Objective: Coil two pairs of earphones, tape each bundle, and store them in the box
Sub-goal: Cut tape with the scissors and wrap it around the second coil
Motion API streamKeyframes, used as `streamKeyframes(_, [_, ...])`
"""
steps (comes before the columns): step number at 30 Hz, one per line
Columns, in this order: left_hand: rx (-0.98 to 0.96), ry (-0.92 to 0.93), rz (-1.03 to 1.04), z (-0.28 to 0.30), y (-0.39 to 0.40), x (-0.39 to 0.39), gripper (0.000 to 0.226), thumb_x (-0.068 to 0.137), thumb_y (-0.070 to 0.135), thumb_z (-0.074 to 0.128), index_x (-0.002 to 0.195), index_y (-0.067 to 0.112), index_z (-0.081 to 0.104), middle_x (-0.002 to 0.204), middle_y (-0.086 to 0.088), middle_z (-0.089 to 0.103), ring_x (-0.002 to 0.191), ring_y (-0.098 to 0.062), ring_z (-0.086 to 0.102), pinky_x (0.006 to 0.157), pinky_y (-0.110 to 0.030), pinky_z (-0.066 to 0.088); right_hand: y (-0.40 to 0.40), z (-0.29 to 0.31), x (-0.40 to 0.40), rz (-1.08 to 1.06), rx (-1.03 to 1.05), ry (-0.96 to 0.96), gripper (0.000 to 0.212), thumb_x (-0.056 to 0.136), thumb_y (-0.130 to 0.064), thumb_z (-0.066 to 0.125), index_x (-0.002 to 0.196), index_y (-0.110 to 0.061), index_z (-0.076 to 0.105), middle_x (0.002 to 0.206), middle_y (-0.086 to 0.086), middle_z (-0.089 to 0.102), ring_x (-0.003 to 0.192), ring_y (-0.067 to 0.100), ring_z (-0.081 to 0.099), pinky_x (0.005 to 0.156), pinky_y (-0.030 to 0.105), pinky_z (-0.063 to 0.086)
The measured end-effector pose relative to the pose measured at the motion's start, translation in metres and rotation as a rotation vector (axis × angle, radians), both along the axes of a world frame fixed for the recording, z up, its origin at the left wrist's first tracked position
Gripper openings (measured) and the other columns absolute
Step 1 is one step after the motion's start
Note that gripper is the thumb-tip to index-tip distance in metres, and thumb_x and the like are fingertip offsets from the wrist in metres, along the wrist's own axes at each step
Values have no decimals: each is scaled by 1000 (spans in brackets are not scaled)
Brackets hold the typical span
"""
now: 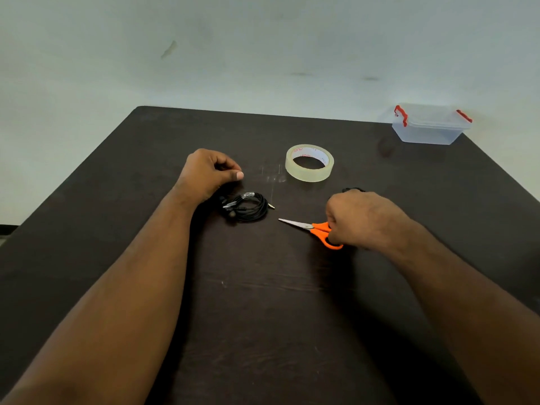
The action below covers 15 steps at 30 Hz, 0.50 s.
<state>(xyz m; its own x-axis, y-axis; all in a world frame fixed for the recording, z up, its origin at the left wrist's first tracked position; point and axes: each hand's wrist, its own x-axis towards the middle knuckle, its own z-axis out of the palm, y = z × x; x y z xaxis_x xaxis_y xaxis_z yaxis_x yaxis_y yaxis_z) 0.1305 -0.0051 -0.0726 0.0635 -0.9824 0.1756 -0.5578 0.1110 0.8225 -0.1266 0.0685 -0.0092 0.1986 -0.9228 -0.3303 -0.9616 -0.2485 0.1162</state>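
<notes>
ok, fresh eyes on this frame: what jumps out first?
The orange scissors at centre, gripped by the right hand, blades pointing left. Then the clear tape roll lying flat beyond them, and the coiled black earphones by the left hand. The box, lid on with red clips, sits at the table's far right corner.

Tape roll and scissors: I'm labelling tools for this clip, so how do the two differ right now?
The tape roll is a clear ring lying flat, farther back on the table; the scissors are long, with orange handles and steel blades, nearer the person. The tape roll lies untouched, while the right hand grips the scissors' handles. The scissors' blades are closed, pointing left. Both rest on the dark table.
</notes>
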Motion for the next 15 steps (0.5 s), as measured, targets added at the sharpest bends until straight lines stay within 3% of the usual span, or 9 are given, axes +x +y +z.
streamKeyframes(4, [5, -12, 4, 1, 0, -1, 7, 76, 18, 80, 81, 21, 76, 78, 9, 71, 73, 2, 65, 64, -7, 44, -10, 11, -1, 141, -79, 67, 10, 83, -20, 59, 79, -12, 55, 77, 4, 53, 73, 24, 57, 54, 27, 38])
streamKeyframes(7, [6, -27, 23, 1, -1, -2, 7, 76, 18, 80, 82, 19, 76, 79, 11, 70, 73, 4, 63, 62, -3, 41, -31, 24, 1, 245, -170, 154, 29, 85, -19, 61, 61, -12, 45, 64, 3, 44, 54, 20, 47, 49, 26, 35])
streamKeyframes(10, [12, -36, 36, 2, -1, -3, 7, 76, 18, 80, 82, 19, 76, 80, 12, 69, 74, 4, 63, 61, -2, 40, -56, 37, 10, 359, -267, 184, 38, 84, -14, 65, 57, -16, 37, 68, 2, 36, 52, 17, 40, 52, 30, 36])
streamKeyframes(12, [15, -48, 39, 2, -1, -3, 7, 77, 18, 79, 83, 19, 76, 80, 13, 68, 75, 4, 62, 62, -2, 40, -69, 49, 21, 415, -341, 228, 32, 81, -12, 67, 63, -12, 41, 74, 3, 34, 58, 20, 41, 55, 33, 40])
streamKeyframes(15, [6, -57, 40, 3, -1, -3, 7, 76, 17, 79, 83, 18, 76, 79, 13, 67, 75, 5, 61, 61, 1, 39, -82, 71, 42, 441, -342, 317, 21, 81, -25, 70, 83, -10, 56, 90, 8, 46, 66, 25, 49, 52, 30, 38])
